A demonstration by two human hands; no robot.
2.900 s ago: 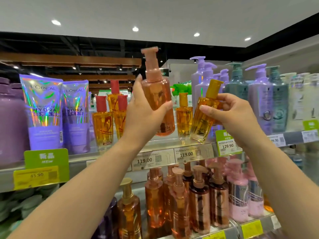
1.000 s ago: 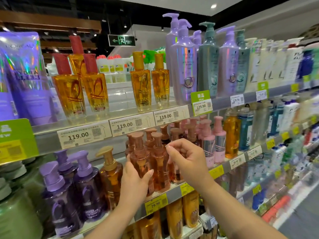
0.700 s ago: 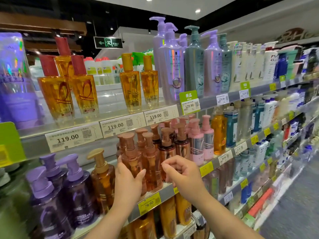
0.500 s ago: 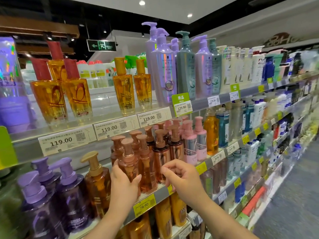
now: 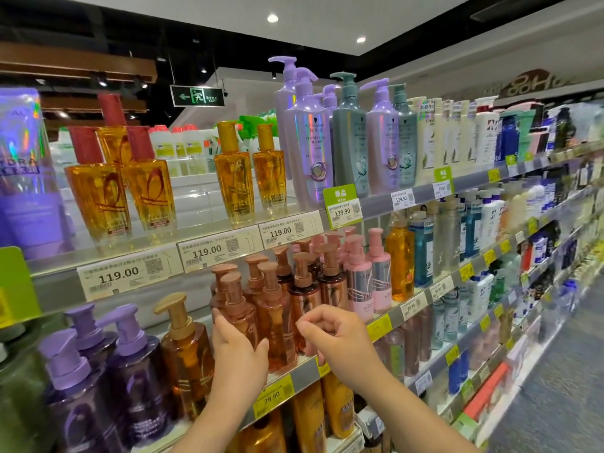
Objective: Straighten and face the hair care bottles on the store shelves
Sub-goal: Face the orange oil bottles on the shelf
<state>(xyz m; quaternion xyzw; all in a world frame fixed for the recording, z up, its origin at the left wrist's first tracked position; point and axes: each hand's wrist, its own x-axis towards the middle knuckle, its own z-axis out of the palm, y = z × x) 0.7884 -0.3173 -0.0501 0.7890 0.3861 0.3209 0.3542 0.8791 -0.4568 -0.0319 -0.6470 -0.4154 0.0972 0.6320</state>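
Note:
My left hand [image 5: 237, 346] grips a rose-orange pump bottle [image 5: 236, 305] at the front of the second shelf [image 5: 305, 371], fingers on its left side, thumb on its right. A cluster of similar orange and copper pump bottles [image 5: 277, 308] stands just right of it. My right hand [image 5: 333, 333] hovers in front of that cluster with fingers curled, holding nothing. On the upper shelf stand golden oil bottles with yellow caps [image 5: 233, 178] and red caps [image 5: 98, 194].
Purple pump bottles [image 5: 98, 371] and an amber pump bottle [image 5: 186, 348] stand left of my left hand. Pink pump bottles [image 5: 359, 279] stand to the right. Tall lilac and grey shampoo bottles [image 5: 310, 142] fill the upper shelf. Price tags line the edges. The aisle floor [image 5: 555, 387] lies at right.
Earlier both hands held oil bottles at the upper shelf. They have since dropped to the second shelf; my left hand stays on the pump bottle, my right hand has drawn slightly back.

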